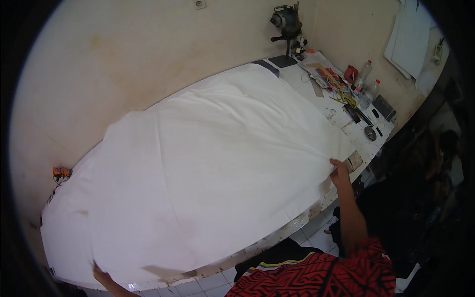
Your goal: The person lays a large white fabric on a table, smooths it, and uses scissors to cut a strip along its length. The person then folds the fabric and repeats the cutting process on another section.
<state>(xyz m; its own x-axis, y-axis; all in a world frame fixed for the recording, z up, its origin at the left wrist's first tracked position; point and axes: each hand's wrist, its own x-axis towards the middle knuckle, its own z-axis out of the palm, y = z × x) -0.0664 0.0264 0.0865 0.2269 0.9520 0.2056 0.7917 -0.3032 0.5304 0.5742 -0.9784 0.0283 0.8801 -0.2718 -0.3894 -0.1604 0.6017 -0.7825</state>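
Note:
A wide sheet of white cloth [222, 148] covers most of a long table. At its near right edge my right hand [340, 173] pinches the cloth, and creases fan out from the grip across the sheet. Far to the left, by the near edge, my left hand [101, 275] is closed at the cloth, where a thin fold runs up from the fingertips. The left fingers are small and partly blurred. Under the cloth, the tabletop is hidden except along the near edge and at the right end.
A cloth-cutting machine [287, 29] stands at the back corner. At the table's right end lie plastic bottles [368, 94], a red cup [351, 74], a yellow tape measure [344, 96], scissors [365, 115] and papers. An orange power socket [61, 172] sits by the left wall. White sheets [408, 39] hang right.

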